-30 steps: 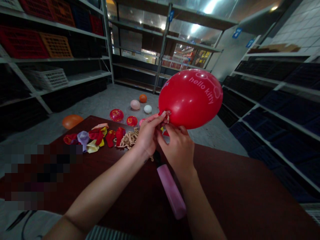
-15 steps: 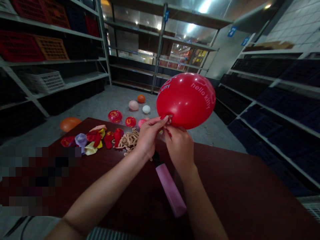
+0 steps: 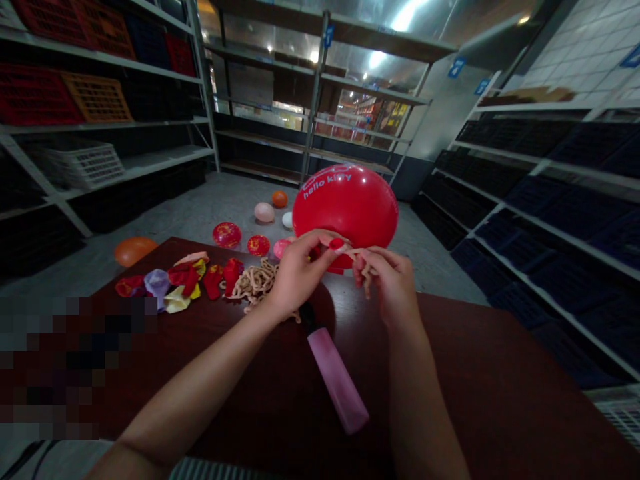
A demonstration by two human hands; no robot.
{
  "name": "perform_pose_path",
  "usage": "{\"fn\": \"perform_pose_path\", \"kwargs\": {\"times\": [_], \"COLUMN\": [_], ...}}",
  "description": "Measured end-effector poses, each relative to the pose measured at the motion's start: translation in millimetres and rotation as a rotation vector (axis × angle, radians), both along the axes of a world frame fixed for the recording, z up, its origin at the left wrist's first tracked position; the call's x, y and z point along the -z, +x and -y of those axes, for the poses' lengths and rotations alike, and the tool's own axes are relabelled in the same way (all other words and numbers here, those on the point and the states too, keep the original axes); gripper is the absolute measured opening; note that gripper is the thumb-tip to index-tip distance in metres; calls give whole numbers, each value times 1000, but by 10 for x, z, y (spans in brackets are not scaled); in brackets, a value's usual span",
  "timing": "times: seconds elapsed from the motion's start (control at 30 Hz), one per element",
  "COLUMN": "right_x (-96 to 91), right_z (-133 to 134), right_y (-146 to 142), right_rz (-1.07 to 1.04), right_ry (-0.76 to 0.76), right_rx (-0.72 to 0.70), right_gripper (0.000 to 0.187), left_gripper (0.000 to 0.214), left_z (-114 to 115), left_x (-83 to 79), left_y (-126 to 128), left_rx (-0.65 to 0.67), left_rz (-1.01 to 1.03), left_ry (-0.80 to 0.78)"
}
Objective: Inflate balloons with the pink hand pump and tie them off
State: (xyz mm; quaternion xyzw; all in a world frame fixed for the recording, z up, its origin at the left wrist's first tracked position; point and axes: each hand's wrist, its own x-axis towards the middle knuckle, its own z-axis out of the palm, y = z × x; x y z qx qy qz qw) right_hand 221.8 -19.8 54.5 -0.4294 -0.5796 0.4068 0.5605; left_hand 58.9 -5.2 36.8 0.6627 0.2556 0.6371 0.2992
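A large inflated red balloon (image 3: 350,207) printed with "hello kitty" is held over the table's far edge. My left hand (image 3: 300,270) pinches its neck, and the red mouth sticks up between thumb and finger. Closed around a beige elastic band (image 3: 369,283), my right hand (image 3: 395,283) draws a strand of it taut toward the balloon neck; a loose loop hangs below the fingers. Left of my hands lies a heap of the same beige bands (image 3: 256,281). Beneath my wrists rests a pink hand pump (image 3: 337,380) with a black end.
Several limp balloons (image 3: 185,277) lie at the left of the dark table (image 3: 465,373). On the floor beyond are inflated ones, including an orange balloon (image 3: 135,251) and a pink balloon (image 3: 264,213). Shelves with crates (image 3: 97,97) stand around.
The balloon has shifted left and turned. My right hand has moved away from the neck to the right, and a beige band now stretches between my hands.
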Motion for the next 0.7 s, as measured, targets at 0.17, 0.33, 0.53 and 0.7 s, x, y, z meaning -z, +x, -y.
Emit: {"fn": "perform_pose_path", "kwargs": {"times": [0.17, 0.33, 0.53, 0.7], "right_x": [79, 67, -33, -5], "right_z": [-111, -127, -15, -2], "right_y": [77, 116, 76, -4], "right_rz": [96, 71, 94, 91], "right_ry": [12, -39, -90, -95], "right_rx": [64, 33, -127, -232], "right_gripper": [20, 20, 29, 30], "left_gripper": [22, 27, 22, 10], "left_z": [168, 223, 175, 63], "left_x": [-105, -137, -40, 19], "left_y": [-93, -63, -32, -63], "left_rx": [-140, 13, -84, -156], "left_rz": [-668, -740, -454, -396], "left_ry": [495, 509, 243, 180]}}
